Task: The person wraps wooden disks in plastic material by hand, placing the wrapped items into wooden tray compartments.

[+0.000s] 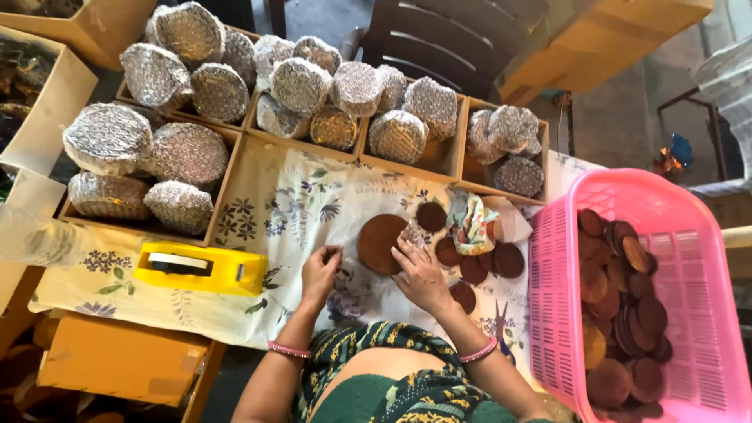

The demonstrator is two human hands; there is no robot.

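Note:
A large brown wooden disc (377, 241) lies on the flowered cloth (290, 211) in front of me. My right hand (421, 274) rests on the disc's right edge, fingers spread, with a small piece of bubble wrap (412, 233) at the fingertips. My left hand (319, 270) hovers just left of the disc, fingertips pinched together near the cloth; whether it holds anything is hidden. Several smaller brown discs (478, 266) lie on the cloth to the right, beside a crumpled patterned cloth (470, 222).
A yellow tape dispenser (200, 268) sits at the left. Cardboard boxes (227, 160) behind hold several bubble-wrapped round bundles (188, 153). A pink plastic basket (689, 235) at the right holds several brown discs. A dark chair (439, 43) stands behind the boxes.

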